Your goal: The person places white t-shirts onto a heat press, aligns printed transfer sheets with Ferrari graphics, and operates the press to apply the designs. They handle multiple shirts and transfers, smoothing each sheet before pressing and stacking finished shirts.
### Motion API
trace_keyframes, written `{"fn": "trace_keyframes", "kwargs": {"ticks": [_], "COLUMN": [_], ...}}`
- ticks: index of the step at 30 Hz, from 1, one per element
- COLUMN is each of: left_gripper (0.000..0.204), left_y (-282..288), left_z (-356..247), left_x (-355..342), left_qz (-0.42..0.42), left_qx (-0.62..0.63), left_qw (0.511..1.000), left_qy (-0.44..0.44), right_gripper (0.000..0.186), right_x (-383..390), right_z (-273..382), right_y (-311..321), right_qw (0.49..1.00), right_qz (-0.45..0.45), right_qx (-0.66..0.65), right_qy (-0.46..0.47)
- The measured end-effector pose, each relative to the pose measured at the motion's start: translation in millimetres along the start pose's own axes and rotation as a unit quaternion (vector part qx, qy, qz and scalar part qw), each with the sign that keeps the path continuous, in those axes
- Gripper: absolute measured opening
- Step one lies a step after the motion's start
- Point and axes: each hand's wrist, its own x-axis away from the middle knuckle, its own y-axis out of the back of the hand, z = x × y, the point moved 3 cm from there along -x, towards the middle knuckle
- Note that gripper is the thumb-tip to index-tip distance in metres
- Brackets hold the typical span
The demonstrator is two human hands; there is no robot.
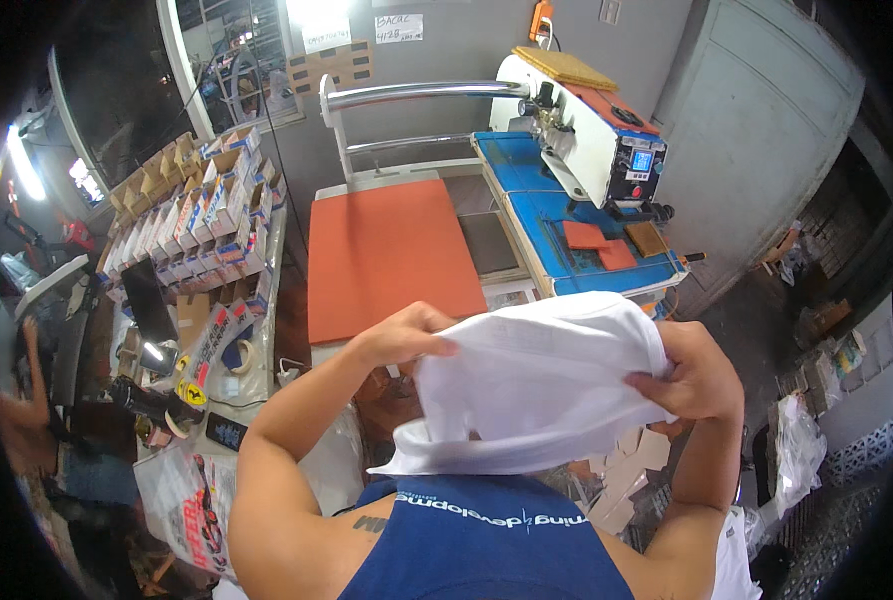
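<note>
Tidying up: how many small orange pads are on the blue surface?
2: the left pad and, to its lower right, the right pad; the white machine may hide others.

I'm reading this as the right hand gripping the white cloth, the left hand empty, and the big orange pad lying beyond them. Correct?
Not quite: the left hand isn't empty. The head view shows it gripping the white cloth too, opposite the right hand. The big orange pad does lie beyond them.

A white tube light [26, 162] glares at far left; edges darken and bend.
</note>
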Motion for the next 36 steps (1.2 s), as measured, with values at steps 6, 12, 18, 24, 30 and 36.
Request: {"fn": "trace_keyframes", "kwargs": {"ticks": [6, 12, 18, 24, 30, 36], "left_gripper": [0.044, 0.036, 0.038, 0.030, 0.023, 0.015], "left_y": [-54.5, -17.1, -18.0, 36.4, 110.9, 167.0], "left_z": [2.8, -32.6, -25.8, -1.1, 26.0, 25.5], "left_x": [49.7, 138.8, 190.3, 228.0, 252.5, 245.6], "left_qz": [0.074, -0.305, -0.327, -0.395, -0.421, -0.372], "left_qx": [-0.335, -0.280, -0.466, -0.270, -0.216, -0.212], "left_qw": [0.939, 0.908, 0.810, 0.875, 0.879, 0.903], "left_qy": [0.010, 0.057, 0.138, 0.073, 0.053, -0.037], "right_gripper": [0.042, 0.032, 0.017, 0.012, 0.010, 0.012], "right_x": [25.9, 7.2, -30.5, -78.9, -115.2, -114.8], "right_z": [-52.7, -105.2, -153.0, -169.7, -176.9, -156.2], "right_y": [-6.3, -26.0, -63.3, -92.7, -103.0, -112.3], "right_qw": [0.990, 0.984, 0.976, 0.983, 0.965, 0.941], "right_qz": [-0.130, -0.149, -0.177, -0.147, -0.184, -0.247], "right_qx": [0.027, 0.099, 0.115, 0.065, -0.037, 0.063], "right_qy": [0.043, -0.017, -0.049, -0.085, -0.182, -0.222]}}
